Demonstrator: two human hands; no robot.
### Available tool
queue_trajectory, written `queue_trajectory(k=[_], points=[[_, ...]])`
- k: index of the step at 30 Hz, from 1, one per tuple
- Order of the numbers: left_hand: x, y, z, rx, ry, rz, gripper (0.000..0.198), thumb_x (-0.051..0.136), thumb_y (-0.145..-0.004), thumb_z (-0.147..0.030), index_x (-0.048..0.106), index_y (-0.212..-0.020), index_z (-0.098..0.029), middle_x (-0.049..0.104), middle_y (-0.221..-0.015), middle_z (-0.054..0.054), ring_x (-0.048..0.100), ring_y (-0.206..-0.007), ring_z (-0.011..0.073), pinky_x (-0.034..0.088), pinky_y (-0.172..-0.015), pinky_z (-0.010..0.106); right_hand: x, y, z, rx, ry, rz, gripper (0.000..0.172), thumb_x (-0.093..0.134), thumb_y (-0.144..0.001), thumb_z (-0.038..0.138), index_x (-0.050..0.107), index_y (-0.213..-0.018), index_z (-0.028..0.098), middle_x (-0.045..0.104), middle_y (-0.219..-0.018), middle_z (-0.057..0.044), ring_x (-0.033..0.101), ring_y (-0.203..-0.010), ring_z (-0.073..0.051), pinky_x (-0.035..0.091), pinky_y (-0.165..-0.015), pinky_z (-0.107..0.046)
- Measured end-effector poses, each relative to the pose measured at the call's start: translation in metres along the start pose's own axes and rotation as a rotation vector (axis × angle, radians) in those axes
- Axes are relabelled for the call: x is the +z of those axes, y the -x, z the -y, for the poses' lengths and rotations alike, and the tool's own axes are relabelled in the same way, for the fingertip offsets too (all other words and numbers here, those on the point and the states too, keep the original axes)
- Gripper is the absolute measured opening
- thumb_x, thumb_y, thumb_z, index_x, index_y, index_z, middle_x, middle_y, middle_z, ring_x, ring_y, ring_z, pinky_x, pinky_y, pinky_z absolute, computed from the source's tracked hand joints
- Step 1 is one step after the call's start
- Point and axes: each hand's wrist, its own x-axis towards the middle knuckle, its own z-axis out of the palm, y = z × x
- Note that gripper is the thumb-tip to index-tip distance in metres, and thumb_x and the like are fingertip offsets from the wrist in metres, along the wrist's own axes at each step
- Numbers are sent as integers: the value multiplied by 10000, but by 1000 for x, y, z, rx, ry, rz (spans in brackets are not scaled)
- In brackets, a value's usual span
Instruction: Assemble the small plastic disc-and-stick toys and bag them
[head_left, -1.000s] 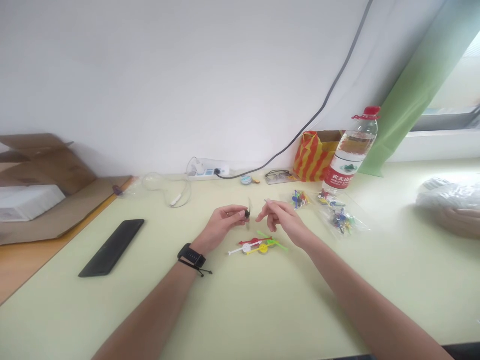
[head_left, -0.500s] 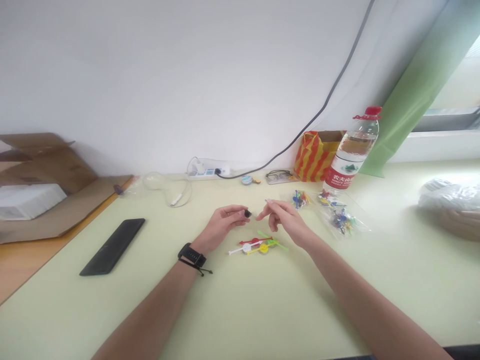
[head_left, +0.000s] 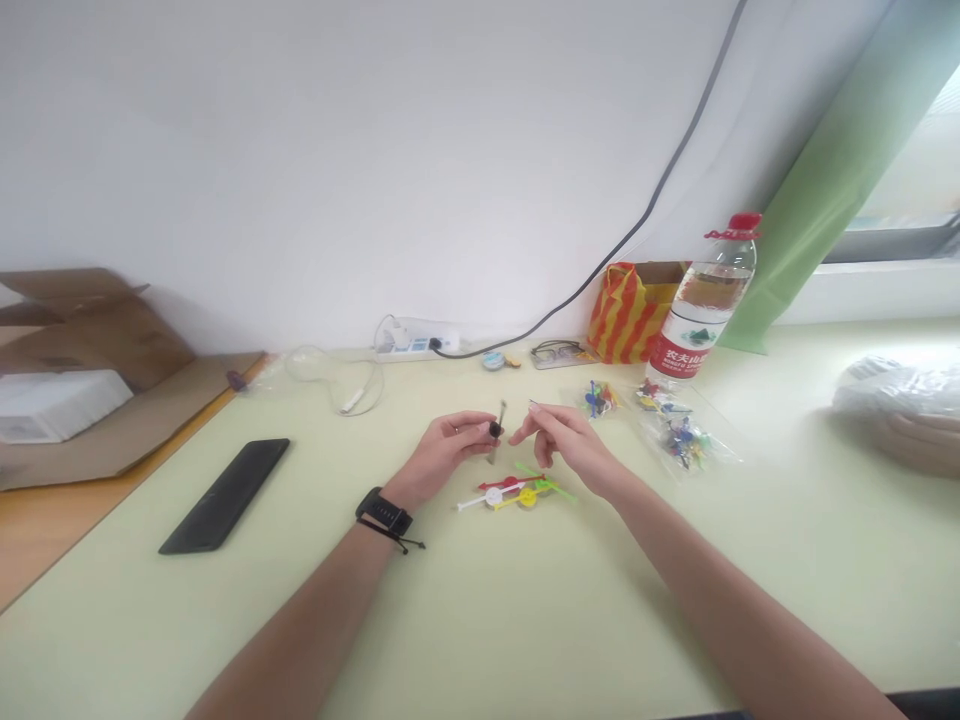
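My left hand point(head_left: 448, 448) is closed in a pinch on a small black piece point(head_left: 494, 429) with a thin blade sticking up from it. My right hand point(head_left: 559, 440) hovers just to its right, forefinger pointing at the black piece and the other fingers curled; nothing shows in it. Both hands hang a little above the pale green table point(head_left: 480, 620). Below them lie several small propeller-like sticks, white, red, yellow and green point(head_left: 516, 490). A black watch sits on my left wrist point(head_left: 382, 512).
A black phone point(head_left: 225, 494) lies at the left. Clear bags of coloured parts point(head_left: 679, 434) sit right of my hands, beside a water bottle point(head_left: 705, 305) and a striped bag point(head_left: 628, 313). A power strip point(head_left: 418, 340), cardboard point(head_left: 112, 400) and another person's hand point(head_left: 926, 440) under plastic are nearby.
The thin blade on the black piece has turned: it was visible upright, then edge-on and out of sight, and shows again tilted now. My hands have barely shifted.
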Motion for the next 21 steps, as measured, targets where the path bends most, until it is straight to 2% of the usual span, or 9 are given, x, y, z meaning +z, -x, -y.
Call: queue_trajectory(k=[9, 13, 15, 18, 21], points=[[0, 0, 0, 8, 22, 11, 271, 787, -857, -323, 766, -1076, -163, 767, -1053, 103, 731, -954, 220, 537, -959, 372, 0, 0, -2, 6, 20, 12, 470, 540, -954, 596, 691, -802, 178, 779, -960, -102, 560, -508, -116, 466, -524, -291], [-1, 0, 0, -10, 15, 11, 298, 776, -868, -348, 753, -1100, -163, 771, -1041, 113, 737, -974, 238, 539, -964, 385, -9, -5, -4, -46, 95, -54, 463, 495, -976, 574, 685, -805, 189, 761, -905, -85, 565, -544, -135, 482, -567, -304], [-2, 0, 0, -21, 19, 1, 307, 775, -866, -354, 751, -1104, -160, 772, -1056, 125, 737, -974, 240, 542, -964, 390, -20, -10, -9, -125, 225, -163, 428, 474, -991, 530, 672, -806, 199, 743, -875, -76, 616, -650, -170, 511, -651, -322], [-2, -1, 1, -23, 23, -12, 290, 786, -851, -339, 757, -1075, -157, 766, -1083, 131, 734, -971, 233, 542, -969, 391, -39, -18, -23, -247, 581, -377, 260, 510, -975, 411, 653, -880, 215, 730, -926, -77, 660, -868, -235, 515, -784, -369], [0, -2, 0, -24, 33, -23, 230, 814, -812, -307, 759, -974, -152, 770, -1049, 119, 732, -978, 236, 534, -984, 395, -51, -21, -38, -277, 905, -388, 205, 504, -959, 290, 671, -1047, 210, 722, -1079, -105, 627, -1066, -282, 480, -926, -432]])
